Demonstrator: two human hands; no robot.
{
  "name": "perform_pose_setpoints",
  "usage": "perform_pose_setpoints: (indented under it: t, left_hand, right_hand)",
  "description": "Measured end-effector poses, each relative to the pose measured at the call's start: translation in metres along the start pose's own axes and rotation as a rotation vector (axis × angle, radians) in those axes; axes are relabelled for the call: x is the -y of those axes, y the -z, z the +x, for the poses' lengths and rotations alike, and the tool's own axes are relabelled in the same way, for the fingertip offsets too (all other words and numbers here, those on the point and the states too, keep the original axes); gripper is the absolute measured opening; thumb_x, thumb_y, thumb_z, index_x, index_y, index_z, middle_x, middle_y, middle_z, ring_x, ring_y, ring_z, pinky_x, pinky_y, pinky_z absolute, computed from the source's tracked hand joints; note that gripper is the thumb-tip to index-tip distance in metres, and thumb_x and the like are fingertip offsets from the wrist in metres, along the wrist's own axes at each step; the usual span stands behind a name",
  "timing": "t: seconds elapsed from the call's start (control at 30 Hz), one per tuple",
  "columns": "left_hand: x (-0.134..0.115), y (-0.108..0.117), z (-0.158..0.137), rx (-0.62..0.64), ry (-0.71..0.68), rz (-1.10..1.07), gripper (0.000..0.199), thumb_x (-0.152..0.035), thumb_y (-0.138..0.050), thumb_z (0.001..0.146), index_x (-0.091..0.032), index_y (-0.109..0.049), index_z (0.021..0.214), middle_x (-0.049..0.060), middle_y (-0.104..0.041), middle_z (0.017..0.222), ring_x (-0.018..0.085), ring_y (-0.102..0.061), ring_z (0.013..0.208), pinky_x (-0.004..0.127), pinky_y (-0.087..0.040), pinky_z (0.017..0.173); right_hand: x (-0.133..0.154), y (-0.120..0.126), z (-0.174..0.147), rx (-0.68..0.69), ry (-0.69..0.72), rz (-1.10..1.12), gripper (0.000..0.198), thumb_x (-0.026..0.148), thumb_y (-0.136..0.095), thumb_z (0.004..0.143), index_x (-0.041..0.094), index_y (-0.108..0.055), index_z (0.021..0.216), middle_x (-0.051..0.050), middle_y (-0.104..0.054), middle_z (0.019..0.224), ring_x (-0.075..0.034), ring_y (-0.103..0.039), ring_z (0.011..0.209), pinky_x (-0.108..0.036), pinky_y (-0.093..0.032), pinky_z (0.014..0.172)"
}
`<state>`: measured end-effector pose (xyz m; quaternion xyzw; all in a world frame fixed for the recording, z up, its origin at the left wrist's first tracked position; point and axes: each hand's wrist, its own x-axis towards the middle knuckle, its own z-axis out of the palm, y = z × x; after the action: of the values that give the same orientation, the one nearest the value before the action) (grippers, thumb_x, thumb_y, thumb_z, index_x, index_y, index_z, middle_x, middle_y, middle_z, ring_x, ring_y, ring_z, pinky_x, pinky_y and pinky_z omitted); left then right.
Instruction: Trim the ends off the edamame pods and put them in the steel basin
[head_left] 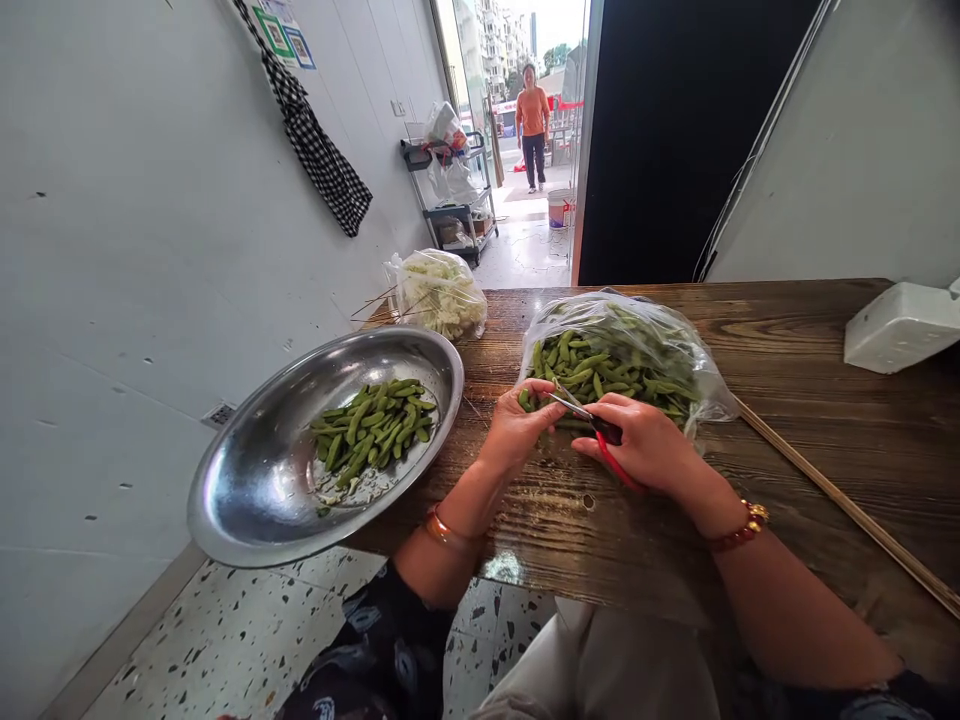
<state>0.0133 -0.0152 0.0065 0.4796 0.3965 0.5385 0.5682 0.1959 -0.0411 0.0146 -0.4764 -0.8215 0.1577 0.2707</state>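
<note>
My left hand (517,425) pinches a green soybean pod (525,400) between thumb and fingers. My right hand (641,440) is closed round a pair of scissors (616,462) with red on the handle; their metal blades reach to the pod at my left fingertips. Just beyond both hands lies a clear plastic bag (675,340), open towards me and full of green pods (592,365). On the left, a wide steel basin (247,470) holds a heap of pods (371,430) with small trimmings beside them.
A bag of cauliflower (442,295) stands behind the basin, near thin sticks. Long wooden skewers (840,490) lie across the wooden table (810,345) at right, with a white box (900,325) at its far edge. A cart (450,190) and a person (532,120) are by the doorway.
</note>
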Motion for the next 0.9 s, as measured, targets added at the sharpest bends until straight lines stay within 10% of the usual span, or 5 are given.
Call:
perform_pose_setpoints:
  t: [0.47, 0.9]
  left_hand:
    - [-0.007, 0.000, -0.002, 0.095, 0.009, 0.140, 0.045, -0.027, -0.080, 0.063, -0.015, -0.061, 0.102, -0.002, -0.057, 0.072, 0.006, -0.050, 0.055, 0.017, -0.040, 0.050]
    - [-0.013, -0.002, -0.006, 0.228, 0.067, 0.092, 0.028, -0.033, -0.078, 0.066, -0.011, -0.067, 0.079, -0.001, -0.059, 0.066, 0.005, -0.047, 0.051, 0.019, -0.036, 0.049]
  right_hand:
    - [-0.001, -0.001, 0.000, 0.011, 0.030, 0.066, 0.025, 0.044, -0.064, 0.082, 0.020, -0.067, 0.089, -0.002, -0.060, 0.082, -0.015, -0.056, 0.068, -0.028, -0.043, 0.066]
    - [-0.003, -0.003, 0.001, -0.053, 0.054, 0.019, 0.024, 0.044, -0.065, 0.082, 0.020, -0.062, 0.082, -0.003, -0.059, 0.083, -0.015, -0.055, 0.068, -0.027, -0.042, 0.065]
